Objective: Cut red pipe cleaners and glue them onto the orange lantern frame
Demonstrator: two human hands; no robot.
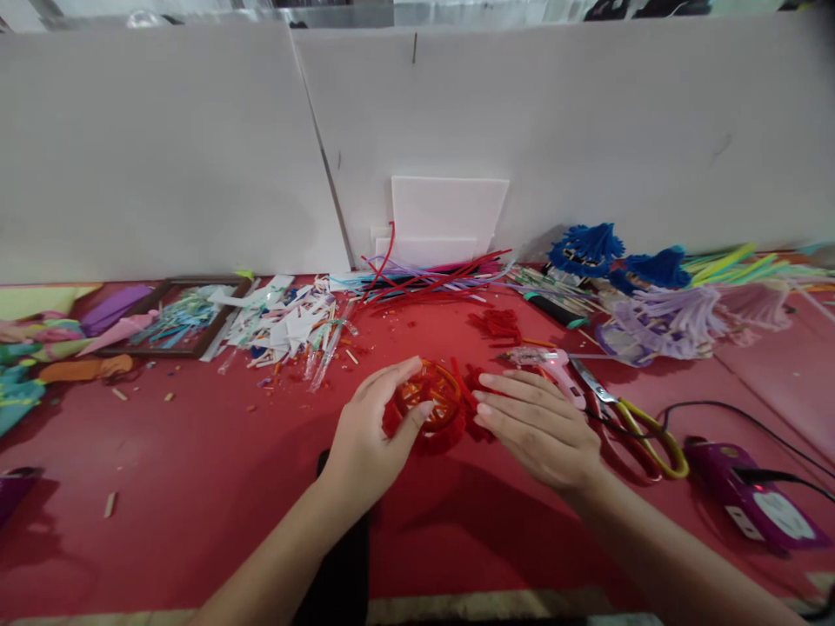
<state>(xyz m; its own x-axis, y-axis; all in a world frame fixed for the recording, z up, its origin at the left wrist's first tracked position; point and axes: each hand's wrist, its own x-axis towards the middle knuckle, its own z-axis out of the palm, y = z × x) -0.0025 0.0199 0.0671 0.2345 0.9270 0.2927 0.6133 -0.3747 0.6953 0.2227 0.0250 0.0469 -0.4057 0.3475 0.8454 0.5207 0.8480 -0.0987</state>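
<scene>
My left hand (384, 426) curls its thumb and fingers around a round red craft piece (433, 398) with an orange ring and spoke-like strips inside. To the right of it, my right hand (538, 422) reaches in with its fingers stretched out and close together. Its fingertips are at a small bunch of red fuzzy stems (478, 402) beside the round piece; whether they grip it is hidden. Just beyond the right hand lies a pink glue gun (561, 374). Scissors (626, 417) with yellow and red handles lie open to its right.
Loose red fuzzy stems (434, 283) lie at the back against white boards (450, 209). White scraps (293, 317) and a brown frame (163, 348) are on the left. Blue craft pieces (587, 252), lilac ones (665, 317) and a purple power box (757, 496) with a black cable occupy the right.
</scene>
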